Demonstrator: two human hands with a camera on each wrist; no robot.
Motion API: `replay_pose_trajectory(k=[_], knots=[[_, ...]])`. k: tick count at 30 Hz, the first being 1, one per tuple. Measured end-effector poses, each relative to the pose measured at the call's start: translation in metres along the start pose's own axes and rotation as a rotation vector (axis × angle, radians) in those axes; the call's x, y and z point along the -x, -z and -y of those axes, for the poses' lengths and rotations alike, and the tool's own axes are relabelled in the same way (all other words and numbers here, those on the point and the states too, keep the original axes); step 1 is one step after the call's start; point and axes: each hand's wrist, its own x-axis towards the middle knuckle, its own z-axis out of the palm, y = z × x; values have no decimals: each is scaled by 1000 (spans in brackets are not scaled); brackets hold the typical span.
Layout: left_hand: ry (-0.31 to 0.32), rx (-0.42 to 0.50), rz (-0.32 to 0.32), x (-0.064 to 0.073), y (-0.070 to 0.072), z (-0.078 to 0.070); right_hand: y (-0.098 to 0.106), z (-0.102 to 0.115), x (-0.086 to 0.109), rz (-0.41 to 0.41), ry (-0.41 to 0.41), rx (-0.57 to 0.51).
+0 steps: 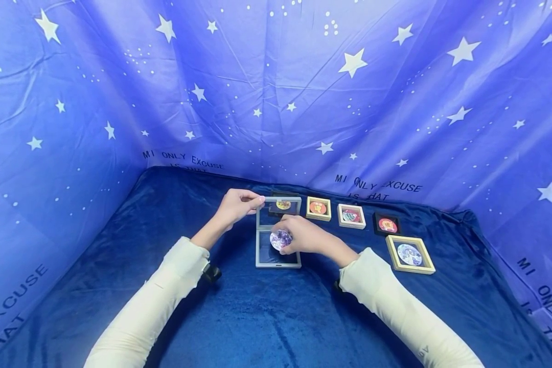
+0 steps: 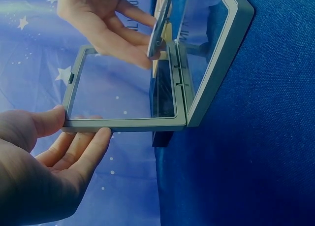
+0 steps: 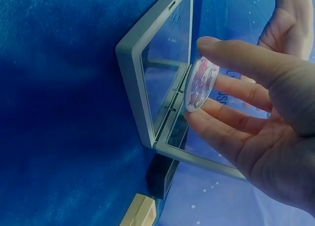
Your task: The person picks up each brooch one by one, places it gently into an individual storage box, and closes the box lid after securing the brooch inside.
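A grey hinged display frame point(image 1: 258, 250) with clear film panes stands unfolded on the blue cloth, one half lying flat and the other raised. My left hand point(image 1: 236, 208) pinches the raised half's outer corner; in the left wrist view the thumb is on one side of the rim point(image 2: 128, 123) and the fingers on the other. Over the flat half, my right hand point(image 1: 310, 235) holds a round purple-and-white badge point(image 1: 280, 239) by its edge. The right wrist view shows the badge point(image 3: 203, 83) tilted between thumb and fingers, apart from the film below.
A black frame with a yellow badge point(image 1: 283, 204) shows through the raised pane. To the right are a cream frame point(image 1: 319, 208), a pale frame point(image 1: 351, 215), a black frame point(image 1: 387, 224) and a larger cream frame point(image 1: 410, 254), each holding a round badge. A starry curtain point(image 1: 276, 92) hangs behind.
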Motion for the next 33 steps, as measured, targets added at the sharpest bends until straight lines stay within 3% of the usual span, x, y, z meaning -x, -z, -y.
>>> replay_pose_trajectory(k=[12, 33], knots=[[13, 23, 10, -1, -1, 1, -8, 2, -3, 33, -10, 20], [-29, 32, 2, -2, -2, 2, -14, 5, -7, 69, -22, 92]])
